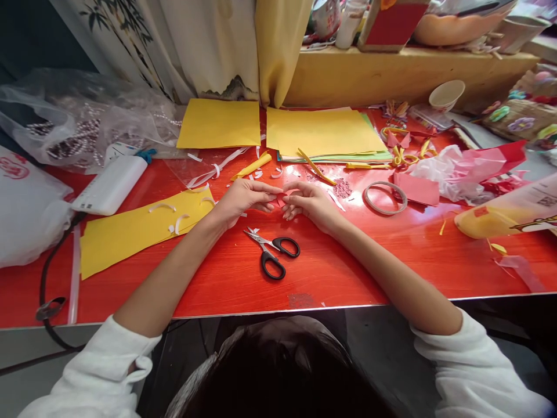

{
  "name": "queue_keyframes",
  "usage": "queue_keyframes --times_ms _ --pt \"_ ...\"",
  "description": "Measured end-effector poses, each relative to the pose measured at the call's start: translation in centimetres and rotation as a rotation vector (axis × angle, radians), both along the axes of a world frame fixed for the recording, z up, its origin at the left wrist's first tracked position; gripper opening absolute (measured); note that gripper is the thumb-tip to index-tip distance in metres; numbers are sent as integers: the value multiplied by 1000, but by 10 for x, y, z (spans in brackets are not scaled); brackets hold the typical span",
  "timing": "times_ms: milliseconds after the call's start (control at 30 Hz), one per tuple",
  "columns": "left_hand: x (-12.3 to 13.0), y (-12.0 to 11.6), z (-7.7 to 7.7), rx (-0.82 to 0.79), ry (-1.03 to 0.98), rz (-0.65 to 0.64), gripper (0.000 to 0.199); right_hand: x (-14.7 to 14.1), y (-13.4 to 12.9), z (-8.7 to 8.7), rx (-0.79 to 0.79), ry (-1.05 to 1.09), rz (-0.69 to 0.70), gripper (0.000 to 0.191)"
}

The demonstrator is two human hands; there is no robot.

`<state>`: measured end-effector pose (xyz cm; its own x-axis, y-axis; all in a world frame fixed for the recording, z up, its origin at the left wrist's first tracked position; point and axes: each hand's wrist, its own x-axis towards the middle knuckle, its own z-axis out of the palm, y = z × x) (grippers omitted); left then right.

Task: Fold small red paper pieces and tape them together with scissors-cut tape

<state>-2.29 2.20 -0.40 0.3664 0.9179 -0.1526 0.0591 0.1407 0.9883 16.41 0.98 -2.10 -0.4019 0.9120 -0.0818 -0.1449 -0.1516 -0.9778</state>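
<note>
Between my two hands is a small piece of folded red paper [281,199], partly covered by the fingers. My left hand [250,200] pinches its left side, with the thumb and fingertips closed on it. On the other side, my right hand [311,203] grips the paper with bent fingers. Just below the hands lies a pair of scissors [272,251] with black handles, blades slightly apart and pointing up-left. Small white and yellow paper scraps [257,174] are scattered around the hands.
Yellow sheets [134,232] lie at left, with more yellow paper [322,132] stacked behind. A tape ring [385,198] and red paper squares [418,188] are to the right. A drink cup [500,209] lies at far right; a white power strip [111,183] and plastic bags [30,215] are left.
</note>
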Motion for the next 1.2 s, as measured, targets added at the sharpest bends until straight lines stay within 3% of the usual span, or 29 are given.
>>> queue_keyframes --times_ms 267,500,867,1200 --pt "-1 -3 8 -155 -84 -45 27 5 2 -3 -58 141 -16 11" --pt "4 -4 6 -94 -80 62 18 5 3 -2 -119 184 5 16" --pt "5 -4 4 -32 -45 -32 17 2 4 -2 -121 141 -23 17" --pt "8 -4 -2 168 -26 73 19 2 5 2 -179 147 -28 16"
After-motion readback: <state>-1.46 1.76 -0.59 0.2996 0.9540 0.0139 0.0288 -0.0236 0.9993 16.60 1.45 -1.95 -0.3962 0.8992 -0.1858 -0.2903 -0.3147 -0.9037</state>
